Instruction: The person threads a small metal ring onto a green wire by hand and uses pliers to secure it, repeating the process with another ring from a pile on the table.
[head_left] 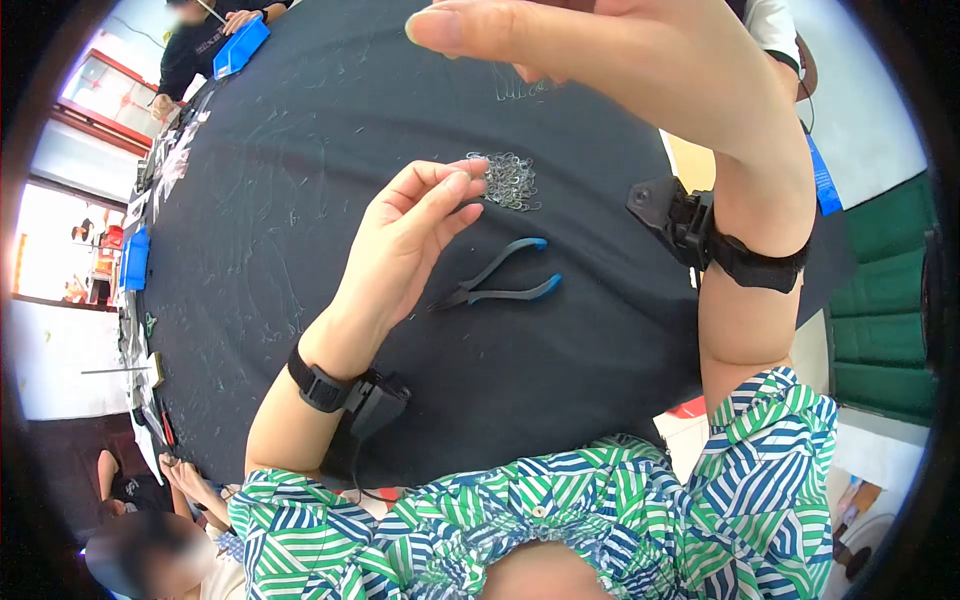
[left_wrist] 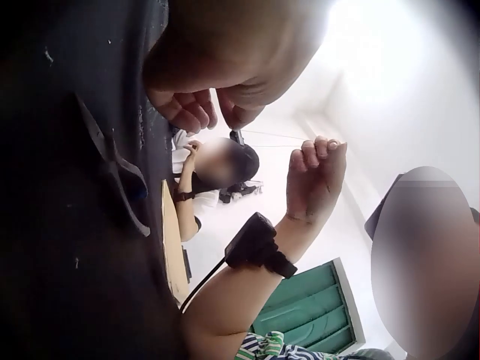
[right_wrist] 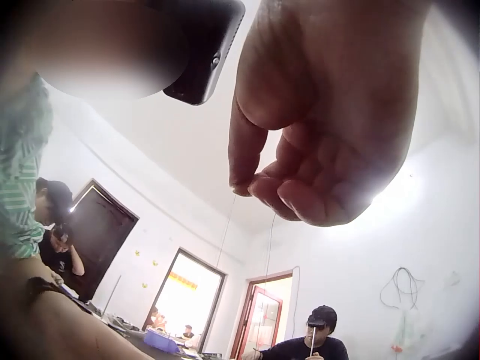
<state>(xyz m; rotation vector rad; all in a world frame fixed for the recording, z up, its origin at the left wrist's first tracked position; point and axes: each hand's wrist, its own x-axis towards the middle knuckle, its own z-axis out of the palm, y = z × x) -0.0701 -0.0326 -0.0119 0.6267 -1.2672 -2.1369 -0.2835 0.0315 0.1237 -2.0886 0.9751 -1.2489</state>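
Note:
My left hand (head_left: 405, 220) is over the dark cloth, just left of a pile of small looped metal clips (head_left: 512, 182). Its thumb and fingertips pinch a small metal piece (left_wrist: 238, 137), mostly covered by the fingers. Raised higher and nearer the camera, my right hand (head_left: 620, 75) pinches a thin clear thread (right_wrist: 227, 232) between thumb and index finger. Two fine strands run between the hands in the left wrist view. Pliers (head_left: 515, 294) with grey, blue-tipped handles lie spread below the pile.
Dark cloth (head_left: 560, 370) covers the large table, with loose bits of clear thread (head_left: 280, 260) on the left. Blue bins (head_left: 135, 258) stand along the far-left edge. Other people sit around the table. A green panel (head_left: 880, 300) is at the right.

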